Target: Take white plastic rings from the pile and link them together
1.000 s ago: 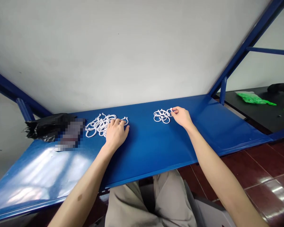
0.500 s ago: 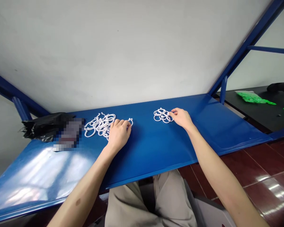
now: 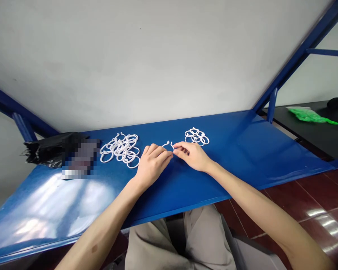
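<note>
Over the middle of the blue table, an open white shower curtain ring [image 3: 172, 145] is held between my two hands, its knobbed ends pointing up and apart. My left hand [image 3: 154, 161] is closed on the ring's left side, and its fingers hide much of it. On the right end, my right hand [image 3: 193, 155] pinches the ring between thumb and fingers. Left of my left hand lies a loose pile of white curtain rings [image 3: 121, 148]. Beyond my right hand, a smaller cluster of linked or overlapping rings [image 3: 196, 136] lies flat; which of the two I cannot tell.
A crumpled black plastic bag [image 3: 45, 150] lies at the table's left, beside a blurred-out packet [image 3: 83, 157]. The blue tabletop [image 3: 242, 150] meets a pale wall [image 3: 157, 63] at the back. On a black table at right sits a green bag [image 3: 310, 114].
My left hand has moved right, away from the pile, with a ring. My right hand has left the small cluster and come left to grip that ring's other end.
</note>
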Motion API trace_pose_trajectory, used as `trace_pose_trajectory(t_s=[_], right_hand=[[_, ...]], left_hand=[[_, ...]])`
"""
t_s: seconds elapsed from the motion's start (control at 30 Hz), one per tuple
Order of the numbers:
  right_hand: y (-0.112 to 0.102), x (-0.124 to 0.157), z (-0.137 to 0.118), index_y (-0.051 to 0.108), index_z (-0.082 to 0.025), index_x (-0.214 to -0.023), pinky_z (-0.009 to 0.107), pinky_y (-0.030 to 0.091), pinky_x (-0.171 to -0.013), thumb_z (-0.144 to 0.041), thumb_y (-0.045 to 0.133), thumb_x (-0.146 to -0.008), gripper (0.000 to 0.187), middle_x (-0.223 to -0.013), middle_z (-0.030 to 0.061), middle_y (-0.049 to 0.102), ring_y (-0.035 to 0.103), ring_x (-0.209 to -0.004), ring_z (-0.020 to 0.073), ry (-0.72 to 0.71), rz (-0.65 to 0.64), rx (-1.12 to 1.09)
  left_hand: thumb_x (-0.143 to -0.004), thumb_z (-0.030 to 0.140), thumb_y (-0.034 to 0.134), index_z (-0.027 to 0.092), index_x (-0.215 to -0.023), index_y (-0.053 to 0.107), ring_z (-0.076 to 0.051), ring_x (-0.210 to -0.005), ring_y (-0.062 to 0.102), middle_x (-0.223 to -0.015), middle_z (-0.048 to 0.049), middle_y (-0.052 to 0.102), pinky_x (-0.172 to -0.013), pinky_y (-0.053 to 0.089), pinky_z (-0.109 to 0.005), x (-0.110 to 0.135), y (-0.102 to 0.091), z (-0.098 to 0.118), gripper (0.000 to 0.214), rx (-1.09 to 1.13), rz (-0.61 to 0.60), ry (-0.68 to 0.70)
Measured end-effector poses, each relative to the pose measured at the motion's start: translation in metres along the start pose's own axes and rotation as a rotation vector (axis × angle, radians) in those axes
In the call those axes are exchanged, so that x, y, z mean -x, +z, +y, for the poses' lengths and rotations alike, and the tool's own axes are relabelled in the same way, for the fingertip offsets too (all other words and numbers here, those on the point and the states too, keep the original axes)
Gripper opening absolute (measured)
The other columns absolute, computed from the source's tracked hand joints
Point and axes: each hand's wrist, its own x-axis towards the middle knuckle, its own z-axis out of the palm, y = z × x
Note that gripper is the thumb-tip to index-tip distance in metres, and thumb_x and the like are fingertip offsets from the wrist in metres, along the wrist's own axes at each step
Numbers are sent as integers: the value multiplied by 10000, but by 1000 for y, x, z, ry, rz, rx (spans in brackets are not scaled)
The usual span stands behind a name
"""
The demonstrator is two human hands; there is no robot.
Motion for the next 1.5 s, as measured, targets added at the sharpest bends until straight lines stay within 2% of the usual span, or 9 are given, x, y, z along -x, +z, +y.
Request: trace_pose_trajectory(t_s=[0.23, 0.4, 0.47, 0.57, 0.8, 1.1, 1.23, 1.4, 1.5], right_hand=[[15, 3, 7, 684, -191, -1070, 264, 548, -677, -288, 564, -961, 189, -849, 18, 741, 691, -708, 145, 14, 25, -177], [16, 3, 7, 688, -191, -1085, 265, 537, -694, -257, 562, -964, 187, -866, 23, 731, 682, -737, 146, -97, 134, -37], [17, 4, 6, 694, -187, -1090, 268, 530, -688, -239, 556, -969, 191, -888, 33, 721, 661, -721, 143, -151, 166, 43], [22, 5, 7, 696, -175, -1115, 285, 521, -690, -227, 511, -1004, 222, -886, 50, 691, 632, -730, 154, -239, 171, 177], [30, 12, 6, 670, -139, -1106, 334, 526, -747, -194, 373, -1061, 305, -871, 84, 639, 570, -801, 201, -396, 117, 504], [33, 12, 9, 684, -136, -1036, 315, 505, -736, -169, 382, -1052, 304, -843, 80, 633, 552, -787, 200, -372, 85, 635], [16, -3, 16, 703, -179, -1109, 307, 499, -765, -253, 414, -1056, 304, -897, 73, 657, 596, -843, 197, -265, 178, 568], [-43, -20, 53, 753, -184, -1059, 310, 484, -778, -312, 467, -1013, 317, -971, 94, 655, 630, -855, 209, 187, 448, 600], [-69, -20, 76, 779, -175, -997, 310, 483, -798, -298, 502, -982, 304, -986, 114, 703, 665, -882, 225, 399, 432, 595]], left_hand=[[-956, 210, 616, 208, -1001, 635, -144, -839, 593, -927, -27, 673, -774, 521, -274, 1, 5, 5, 49, 263, 58, 89], [-948, 229, 620, 209, -1081, 580, -96, -751, 649, -1034, -40, 646, -685, 566, -230, 2, 11, 6, 140, 390, 180, -209], [-954, 244, 603, 211, -1138, 573, -105, -734, 678, -990, -33, 681, -671, 583, -234, 3, 15, 5, 190, 450, 135, -340], [-974, 277, 569, 212, -1150, 599, -130, -741, 723, -933, -25, 736, -688, 605, -250, 5, 19, 2, 189, 533, 41, -413], [-986, 285, 558, 211, -1003, 664, -139, -787, 752, -1030, -40, 774, -739, 613, -245, 8, 18, 7, 130, 555, 99, -337], [-1002, 277, 524, 215, -1093, 688, -148, -884, 724, -1025, -43, 764, -778, 573, -255, 8, 16, 1, 197, 429, 22, -215], [-1003, 327, 490, 216, -1095, 712, -220, -937, 666, -1014, -67, 752, -888, 531, -374, 1, 11, -17, 264, 150, -12, -269], [-944, 376, 492, 142, -1196, 680, -383, -1177, 524, -1235, -186, 652, -957, 440, -523, 9, 3, -58, 392, -303, -81, -577], [-921, 371, 491, 132, -1098, 713, -414, -1148, 507, -1160, -206, 666, -895, 441, -532, 20, 4, -76, 371, -395, -183, -624]])
